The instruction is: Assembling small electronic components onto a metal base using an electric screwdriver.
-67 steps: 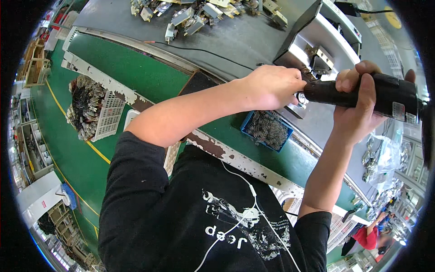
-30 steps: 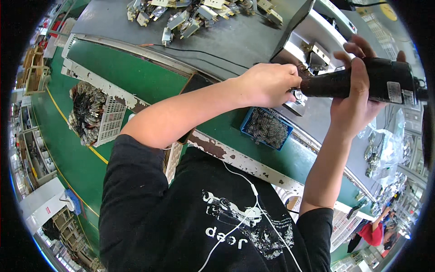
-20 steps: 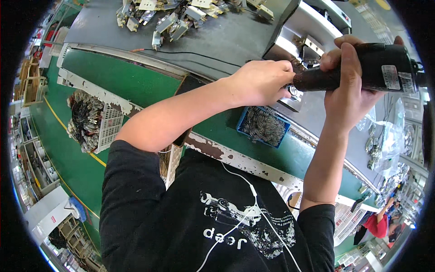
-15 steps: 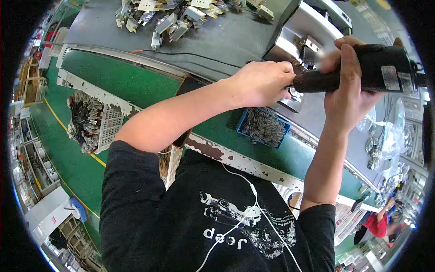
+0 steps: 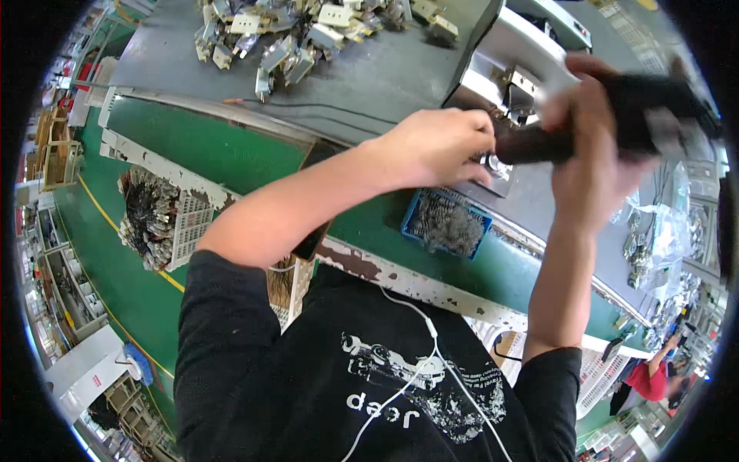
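Observation:
In my right hand (image 5: 593, 150), smeared by motion, is a black power screwdriver (image 5: 650, 115), held sideways with its nose pointing left. The fingers wrap its body. At the nose of the tool my left hand (image 5: 443, 146) is bent over a small shiny metal part (image 5: 493, 163). Its fingers curl in a pinch there, and what lies between them is mostly hidden. Behind both hands stands a metal work fixture (image 5: 523, 81) with bright metal pieces in it. Below my left hand sits a blue tray (image 5: 406, 225) full of small grey coiled pieces, like springs.
A pile of metal and cream-coloured switch-like parts (image 5: 308, 38) lies on the grey bench (image 5: 362, 81), with a thin black cable (image 5: 331, 108) in front. Bagged parts (image 5: 666, 258) lie at the right. A white crate (image 5: 192, 223) stands left; a person in red (image 5: 647, 381) is far right.
The right hand and screwdriver have shifted slightly and are now blurred. My left fingers have opened a little from the tool's nose, showing more of the shiny part.

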Demonstrator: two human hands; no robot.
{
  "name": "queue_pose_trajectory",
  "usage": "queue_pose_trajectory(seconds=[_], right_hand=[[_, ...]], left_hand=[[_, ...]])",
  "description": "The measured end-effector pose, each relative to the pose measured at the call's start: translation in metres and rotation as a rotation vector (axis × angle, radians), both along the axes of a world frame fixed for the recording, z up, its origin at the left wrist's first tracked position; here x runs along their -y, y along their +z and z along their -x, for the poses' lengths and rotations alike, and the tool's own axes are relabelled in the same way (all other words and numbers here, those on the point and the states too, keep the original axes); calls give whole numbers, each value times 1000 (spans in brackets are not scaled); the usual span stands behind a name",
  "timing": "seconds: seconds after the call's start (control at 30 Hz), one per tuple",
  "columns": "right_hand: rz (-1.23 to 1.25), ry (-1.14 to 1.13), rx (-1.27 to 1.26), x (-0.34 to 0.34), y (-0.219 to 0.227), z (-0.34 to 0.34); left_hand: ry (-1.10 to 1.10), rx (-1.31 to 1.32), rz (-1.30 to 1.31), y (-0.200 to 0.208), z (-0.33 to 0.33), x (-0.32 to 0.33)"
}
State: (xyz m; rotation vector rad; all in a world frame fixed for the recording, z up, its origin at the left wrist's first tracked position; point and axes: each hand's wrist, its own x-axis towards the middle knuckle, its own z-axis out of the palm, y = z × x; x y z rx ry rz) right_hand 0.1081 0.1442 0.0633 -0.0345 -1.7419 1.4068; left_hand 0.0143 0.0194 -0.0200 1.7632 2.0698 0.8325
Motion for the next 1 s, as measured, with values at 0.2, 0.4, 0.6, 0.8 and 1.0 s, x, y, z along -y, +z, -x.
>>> queue_pose_trajectory(seconds=[0.2,0.4,0.6,0.8,1.0], right_hand=[[36,-199,-118,-31,46,4],[68,-12,-223,-56,22,11],[35,1,-275,-34,25,20],[-26,19,-280,-28,22,31],[-78,-33,-259,-25,24,34]], left_hand=[[26,-82,-183,-8,-6,1],[23,-111,-229,-10,-9,-1],[29,-128,-209,-12,-8,1],[22,-131,-195,-13,-8,-1],[20,-131,-176,-12,-7,-1]])
